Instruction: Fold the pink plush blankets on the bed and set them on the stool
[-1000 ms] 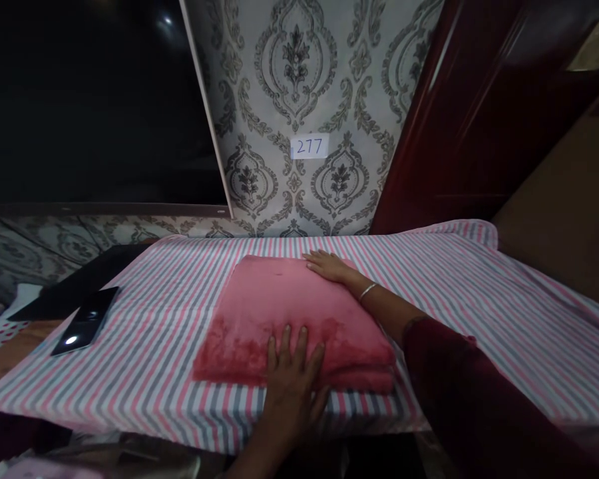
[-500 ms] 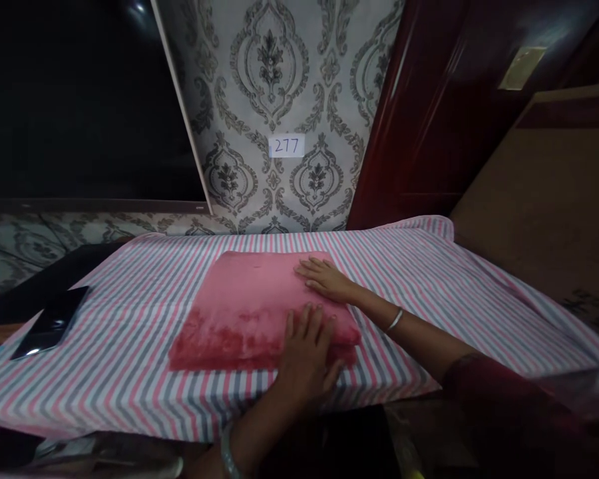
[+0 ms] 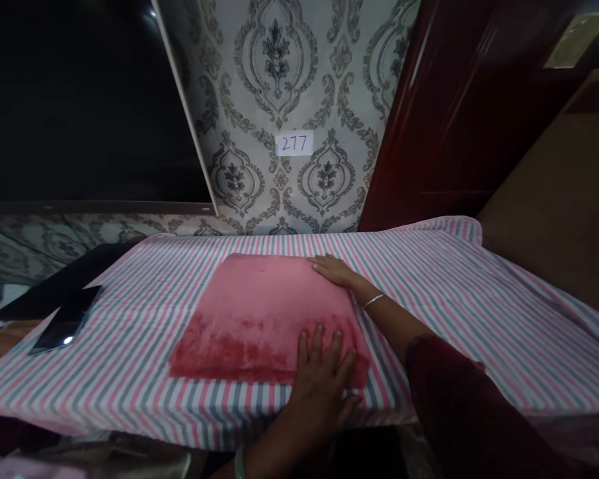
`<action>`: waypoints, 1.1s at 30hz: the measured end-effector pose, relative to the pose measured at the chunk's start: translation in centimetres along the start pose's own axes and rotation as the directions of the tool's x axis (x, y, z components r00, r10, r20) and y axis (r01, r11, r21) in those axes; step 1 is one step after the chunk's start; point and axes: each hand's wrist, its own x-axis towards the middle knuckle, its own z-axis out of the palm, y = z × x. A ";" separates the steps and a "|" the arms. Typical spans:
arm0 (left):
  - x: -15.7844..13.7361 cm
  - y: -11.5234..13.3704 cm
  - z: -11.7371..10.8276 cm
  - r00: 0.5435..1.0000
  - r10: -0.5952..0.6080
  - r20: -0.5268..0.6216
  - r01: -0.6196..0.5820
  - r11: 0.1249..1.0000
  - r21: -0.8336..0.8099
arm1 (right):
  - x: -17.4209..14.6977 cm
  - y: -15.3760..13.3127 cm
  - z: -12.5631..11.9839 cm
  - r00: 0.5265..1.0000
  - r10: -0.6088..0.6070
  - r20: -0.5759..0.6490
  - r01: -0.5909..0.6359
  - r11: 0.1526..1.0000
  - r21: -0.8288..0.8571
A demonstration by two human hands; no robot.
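Note:
A folded pink plush cloth (image 3: 249, 299), like a blanket or towel, lies flat on a striped sheet (image 3: 419, 273). Its nap looks darker red along the near edge. My left hand (image 3: 322, 379) rests palm down over the cloth's near right corner, fingers spread. Farther back, my right hand (image 3: 333, 269) lies flat on the far right corner, its fingers stretched toward the left. Neither hand grips anything.
A black phone (image 3: 67, 322) lies at the sheet's left side. A large dark television screen (image 3: 80, 106) stands behind on the left. A paper marked 277 (image 3: 294, 143) is on the patterned wall. A cardboard box (image 3: 559, 193) is at the right.
My right hand has slid a little toward the cloth's far right corner. My left hand has shifted right and nearer, with its fingers more spread. The camera view has shifted slightly.

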 end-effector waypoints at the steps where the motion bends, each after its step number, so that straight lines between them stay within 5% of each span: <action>1: 0.0 0.0 -0.1 1.000 -0.003 -0.001 0.003 1.000 -0.007 | 0.4 0.3 0.1 1.000 0.025 -0.002 -0.025 1.000 0.000; 11: -0.1 0.2 -0.3 0.996 0.022 -0.092 -0.025 0.999 -0.033 | -0.8 -0.7 -1.2 0.976 0.071 -0.204 -0.092 0.991 -0.099; 16: -1.1 -0.8 -2.7 0.973 0.009 -0.231 -0.018 0.999 -0.035 | -3.0 -4.6 -1.6 0.953 -0.212 -0.218 0.179 0.971 -0.160; 20: -3.3 -3.4 -5.1 0.949 -0.174 -0.262 0.189 0.981 0.033 | -4.9 -10.0 -0.2 0.877 -0.478 -0.045 0.469 0.874 -0.132; 26: -6.7 -5.6 -3.7 0.960 -0.218 -0.178 0.245 0.958 0.152 | -4.2 -14.6 2.2 0.763 -0.634 0.128 0.646 0.752 -0.128; 33: -7.4 -5.5 -2.5 0.962 -0.219 -0.163 0.243 0.960 0.138 | 1.6 -12.6 1.1 0.876 -0.464 0.131 0.481 0.855 -0.193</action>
